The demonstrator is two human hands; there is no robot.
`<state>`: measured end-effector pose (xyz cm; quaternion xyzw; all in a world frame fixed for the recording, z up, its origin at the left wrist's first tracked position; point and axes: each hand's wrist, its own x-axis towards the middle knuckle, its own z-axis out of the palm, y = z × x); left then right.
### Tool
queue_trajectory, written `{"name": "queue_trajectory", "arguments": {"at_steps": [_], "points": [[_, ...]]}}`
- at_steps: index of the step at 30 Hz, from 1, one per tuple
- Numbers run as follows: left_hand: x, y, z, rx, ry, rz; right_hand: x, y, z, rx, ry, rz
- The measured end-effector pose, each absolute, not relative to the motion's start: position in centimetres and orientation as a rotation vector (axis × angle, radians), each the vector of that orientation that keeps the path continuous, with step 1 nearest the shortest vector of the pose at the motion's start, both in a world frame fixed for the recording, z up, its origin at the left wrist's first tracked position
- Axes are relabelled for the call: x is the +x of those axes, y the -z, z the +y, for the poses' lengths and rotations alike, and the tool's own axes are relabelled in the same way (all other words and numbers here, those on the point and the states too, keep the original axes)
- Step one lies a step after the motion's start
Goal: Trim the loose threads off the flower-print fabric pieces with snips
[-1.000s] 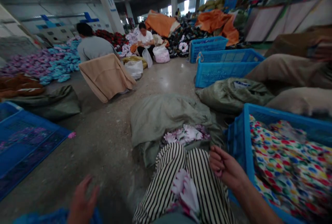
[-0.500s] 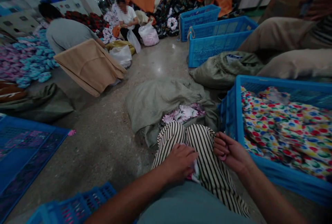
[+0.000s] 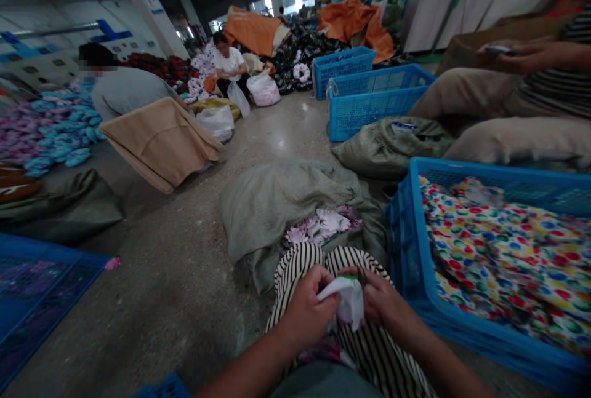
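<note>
Over my striped trouser knees (image 3: 300, 262), my left hand (image 3: 305, 315) and my right hand (image 3: 385, 306) both pinch a small white and pink floral cloth piece (image 3: 346, 299). Each hand is closed on one side of it. More floral pieces (image 3: 321, 226) lie in the open mouth of a grey-green sack (image 3: 277, 201) just beyond my knees. A further bit of floral cloth (image 3: 323, 349) rests on my lap under my hands.
A blue crate (image 3: 409, 244) of dotted multicolour fabric (image 3: 498, 250) stands at my right. A blue crate (image 3: 41, 287) sits at left, more blue crates (image 3: 369, 103) farther back. Two people sit on the floor far left; another person's arm (image 3: 530, 53) is at upper right. Bare concrete floor (image 3: 184, 262).
My left hand came from the low left onto my lap and took the floral piece. Both hands then lifted it between them. The view tilted down, then back up a little.
</note>
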<state>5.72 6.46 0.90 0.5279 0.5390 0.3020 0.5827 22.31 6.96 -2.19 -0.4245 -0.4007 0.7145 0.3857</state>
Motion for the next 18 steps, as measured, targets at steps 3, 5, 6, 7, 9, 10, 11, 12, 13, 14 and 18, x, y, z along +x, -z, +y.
{"name": "queue_trajectory", "arguments": {"at_steps": [3,5,6,7,9,10,11,12,13,14,18], "points": [[6.3,-1.1,6.9,1.060,-0.726,1.103,22.0,1.5,7.1,-1.142,-1.720,-1.090],[6.5,-1.3,7.1,0.948,-0.676,1.060,22.2,1.3,7.2,-1.169,-1.643,-1.159],[6.6,-1.3,7.3,0.905,-0.659,1.081,22.4,1.3,7.2,-1.176,-1.616,-1.205],[6.8,-1.4,7.3,0.869,-0.662,1.115,22.6,1.3,7.2,-1.182,-1.599,-1.239],[7.2,-1.5,7.3,0.818,-0.739,1.157,23.1,1.3,7.2,-1.206,-1.597,-1.179],[7.5,-1.5,7.3,0.799,-0.805,1.161,23.3,1.4,7.2,-1.217,-1.611,-1.096],[7.8,-1.5,7.3,0.790,-0.867,1.164,23.5,1.5,7.2,-1.221,-1.628,-1.002],[8.0,-1.4,7.2,0.791,-0.915,1.170,23.6,1.5,7.2,-1.216,-1.649,-0.917],[8.2,-1.4,7.2,0.795,-0.950,1.180,23.6,1.6,7.2,-1.205,-1.672,-0.849],[8.3,-1.5,7.2,0.796,-0.970,1.187,23.7,1.6,7.1,-1.191,-1.695,-0.798],[8.3,-1.7,7.5,0.788,-0.989,1.207,23.6,1.5,7.0,-1.143,-1.741,-0.691]]}}
